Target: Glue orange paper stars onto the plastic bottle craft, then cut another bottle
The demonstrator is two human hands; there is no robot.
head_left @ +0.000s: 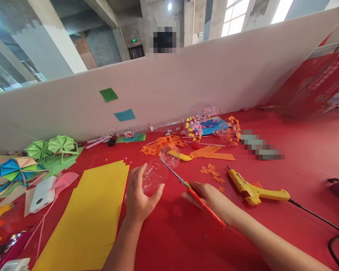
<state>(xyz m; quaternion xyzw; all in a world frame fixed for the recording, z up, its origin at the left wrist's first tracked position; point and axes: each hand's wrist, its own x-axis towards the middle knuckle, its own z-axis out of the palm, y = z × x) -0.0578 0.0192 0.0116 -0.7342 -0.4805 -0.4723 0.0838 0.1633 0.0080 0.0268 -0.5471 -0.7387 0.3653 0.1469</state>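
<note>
My left hand (140, 194) is curled around a clear plastic bottle piece (156, 174), thumb on the near side and fingers on the far side. A round clear plastic part (170, 156) shows just beyond it; whether the two are joined I cannot tell. My right hand (207, 195) grips scissors (200, 203) with red handles. Their blades point up and left, with the tips over the plastic. A yellow cutter (183, 156) lies behind the round part. Orange paper stars (210, 171) are scattered beyond my right hand.
Yellow paper sheets (87, 214) lie on the left. A yellow glue gun (255, 190) with a black cord rests at the right. Star-covered plastic pieces (193, 128) stand near the white partition (164, 86). Green folded paper umbrellas (61, 143) and a white device (43, 194) are far left.
</note>
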